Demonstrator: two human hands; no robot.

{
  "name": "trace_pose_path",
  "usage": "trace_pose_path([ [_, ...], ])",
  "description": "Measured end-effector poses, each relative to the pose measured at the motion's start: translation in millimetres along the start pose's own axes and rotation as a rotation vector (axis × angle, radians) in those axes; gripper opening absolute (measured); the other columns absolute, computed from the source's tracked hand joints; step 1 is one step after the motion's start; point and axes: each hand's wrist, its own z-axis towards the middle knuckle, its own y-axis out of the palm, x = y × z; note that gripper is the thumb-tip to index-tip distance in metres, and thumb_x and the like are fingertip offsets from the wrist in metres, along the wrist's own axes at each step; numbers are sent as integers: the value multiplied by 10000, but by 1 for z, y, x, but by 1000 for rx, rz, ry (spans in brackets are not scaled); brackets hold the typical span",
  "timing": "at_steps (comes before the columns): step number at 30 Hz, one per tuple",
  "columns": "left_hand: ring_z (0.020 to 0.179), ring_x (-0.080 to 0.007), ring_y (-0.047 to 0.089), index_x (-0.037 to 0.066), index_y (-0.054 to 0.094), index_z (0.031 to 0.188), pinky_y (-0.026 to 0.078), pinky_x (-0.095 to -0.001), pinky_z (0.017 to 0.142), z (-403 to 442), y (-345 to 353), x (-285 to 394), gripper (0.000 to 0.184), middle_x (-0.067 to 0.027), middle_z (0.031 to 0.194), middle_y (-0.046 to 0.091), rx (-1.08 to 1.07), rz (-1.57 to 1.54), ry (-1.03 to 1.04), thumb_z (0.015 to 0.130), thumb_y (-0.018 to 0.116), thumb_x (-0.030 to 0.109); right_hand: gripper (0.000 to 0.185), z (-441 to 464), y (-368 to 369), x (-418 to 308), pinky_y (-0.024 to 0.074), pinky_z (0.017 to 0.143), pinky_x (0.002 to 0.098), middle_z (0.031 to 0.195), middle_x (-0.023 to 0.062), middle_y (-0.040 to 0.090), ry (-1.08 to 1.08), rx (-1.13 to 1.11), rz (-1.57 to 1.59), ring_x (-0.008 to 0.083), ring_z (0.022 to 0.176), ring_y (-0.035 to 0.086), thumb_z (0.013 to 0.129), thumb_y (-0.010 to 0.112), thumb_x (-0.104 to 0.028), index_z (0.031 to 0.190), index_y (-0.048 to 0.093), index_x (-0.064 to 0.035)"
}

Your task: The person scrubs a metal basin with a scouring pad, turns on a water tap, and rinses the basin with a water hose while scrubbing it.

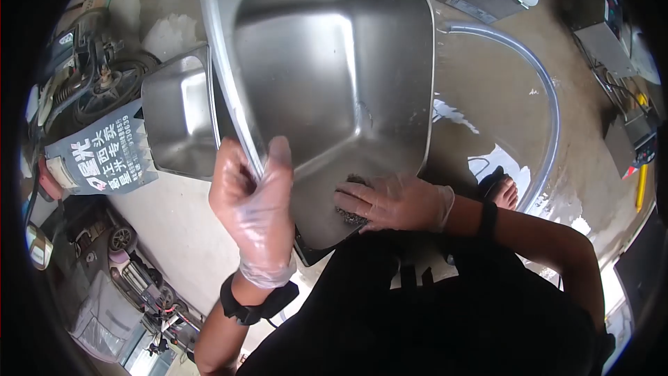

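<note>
Steel basins, quantity two: one large basin [299,49] at upper center, one small basin [167,115] at left of center. Gloved hands, quantity two: left hand [256,198] and right hand [396,202], both near center; dark wristbands, quantity two [489,220]. Visible quantity one each: scouring pad [350,216] at center, clear hose [554,108] at right, bare foot [504,192] right of center, printed bag [104,153] at left.

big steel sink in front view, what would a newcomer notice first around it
The shiny steel basin dominates the upper middle, its rim gripped by the gloved left hand. Below, the gloved right hand presses a dark scouring pad against its near wall. A clear hose curves across the wet floor at right.
</note>
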Motion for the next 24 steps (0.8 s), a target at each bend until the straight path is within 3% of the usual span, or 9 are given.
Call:
trace_pose_path([
  [1,674,-15,355,94,451,765,318,-184,599,4,-1,-1,273,85,713,406,-25,30,-2,914,653,-14,656,-3,6,-2,558,808,341,1378,97,518,33,-102,75,244,1084,627,863,668,-425,1411,484,-115],
  [7,624,-51,351,24,516,802,324,-233,540,28,11,10,110,13,646,402,-184,247,143,844,613,-7,542,-9,11,14,519,942,390,1427,86,521,133,-225,316,297,1191,600,916,612,-368,1389,514,-122],
  [10,589,-68,374,10,542,812,354,-246,526,39,12,10,67,-25,610,430,-274,280,168,813,609,9,450,-28,5,35,503,991,382,1391,87,561,40,-347,99,300,1217,589,963,538,-274,1377,523,-100],
  [11,548,-110,406,14,557,844,388,-270,519,36,15,12,71,-59,599,470,-269,323,169,805,616,7,423,-36,2,43,498,1007,379,1379,87,574,14,-384,23,301,1226,586,979,513,-243,1374,526,-93],
  [14,656,-46,327,24,557,862,301,-221,567,26,25,15,51,55,702,383,-273,302,158,890,598,28,424,-65,15,66,461,1062,400,1421,122,536,680,-56,1531,323,1269,548,973,491,-168,1385,511,-74],
  [16,649,-43,349,17,563,876,314,-224,556,27,21,11,27,38,680,402,-295,363,232,856,581,20,429,-76,20,80,437,1099,414,1449,146,510,1140,299,2503,339,1298,523,969,476,-118,1393,502,-61],
  [18,641,-46,357,12,565,880,323,-228,550,26,22,13,48,24,668,407,-298,401,275,833,575,16,469,-70,1,135,346,1173,433,1521,186,413,677,282,2305,351,1385,420,988,419,-101,1451,409,-32],
  [21,622,-58,351,10,565,874,323,-241,533,32,25,13,73,10,651,395,-319,457,328,801,569,15,468,-78,15,109,397,1131,403,1509,188,428,895,488,2596,328,1365,450,990,421,-104,1453,413,-35],
  [24,608,-69,341,9,579,878,321,-254,520,37,22,12,84,7,641,384,-323,355,206,795,575,25,468,-83,25,98,451,1081,376,1497,191,442,1134,705,2901,306,1340,485,990,426,-107,1453,420,-45],
])
